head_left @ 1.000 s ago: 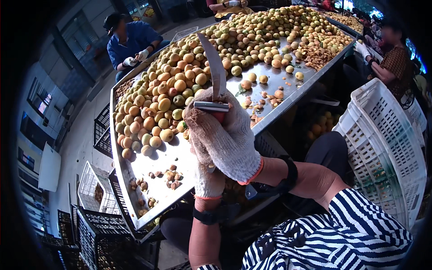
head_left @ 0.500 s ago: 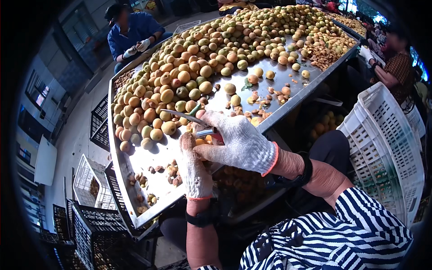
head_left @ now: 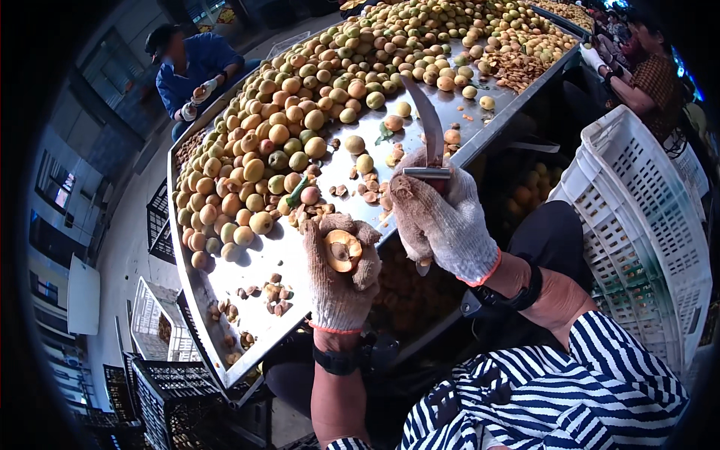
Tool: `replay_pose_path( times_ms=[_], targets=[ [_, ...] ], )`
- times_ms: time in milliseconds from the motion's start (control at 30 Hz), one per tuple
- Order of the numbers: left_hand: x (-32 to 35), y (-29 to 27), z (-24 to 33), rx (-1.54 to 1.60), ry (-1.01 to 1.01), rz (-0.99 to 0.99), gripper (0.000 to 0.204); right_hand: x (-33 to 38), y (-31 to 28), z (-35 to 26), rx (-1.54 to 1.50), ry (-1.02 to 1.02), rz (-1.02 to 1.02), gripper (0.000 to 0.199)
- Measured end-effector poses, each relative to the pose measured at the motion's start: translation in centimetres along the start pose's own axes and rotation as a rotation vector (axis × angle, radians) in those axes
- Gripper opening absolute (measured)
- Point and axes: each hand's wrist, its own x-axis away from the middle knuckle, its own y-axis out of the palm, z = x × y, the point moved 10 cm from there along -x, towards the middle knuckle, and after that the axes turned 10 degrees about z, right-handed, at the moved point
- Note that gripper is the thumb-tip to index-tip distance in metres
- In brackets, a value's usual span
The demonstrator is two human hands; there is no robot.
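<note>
White-knit left hand [head_left: 343, 281] cups a round, cut fruit [head_left: 345, 252] by the near edge of the metal table [head_left: 217, 279]; the right hand [head_left: 441, 217] grips a curved knife [head_left: 429, 124].

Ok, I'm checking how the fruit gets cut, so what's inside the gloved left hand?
The left hand holds a cut fruit, its orange-yellow cut face showing. The hand covers its underside, and whether the brownish centre is pit or hollow is unclear.

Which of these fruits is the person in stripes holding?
The cut-open fruit in the left hand: its orange inside shows, while most fruits heaped on the metal table look whole.
</note>
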Motion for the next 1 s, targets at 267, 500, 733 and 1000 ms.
replay_pose_path(
  times_ms=[267,500,733,1000],
  targets=[
    [0.6,-1.8,-1.8,-0.005,-0.056,0.43,0.049,-2.0,5.5,-3.4,0.008,-0.356,-0.052,0.022],
    [0.7,-3.1,0.1,-0.457,0.263,0.244,0.05,-1.9,6.8,-1.4,0.199,-0.424,-0.104,0.017],
    [0.2,-3.6,1.9,-0.301,0.267,0.341,0.058,-1.6,8.5,-0.7,0.114,-0.376,-0.096,0.023],
    [1.2,-5.3,4.5,-0.469,0.376,0.459,0.069,-0.2,12.8,-2.6,0.257,-0.821,-0.314,0.018]
  ],
)
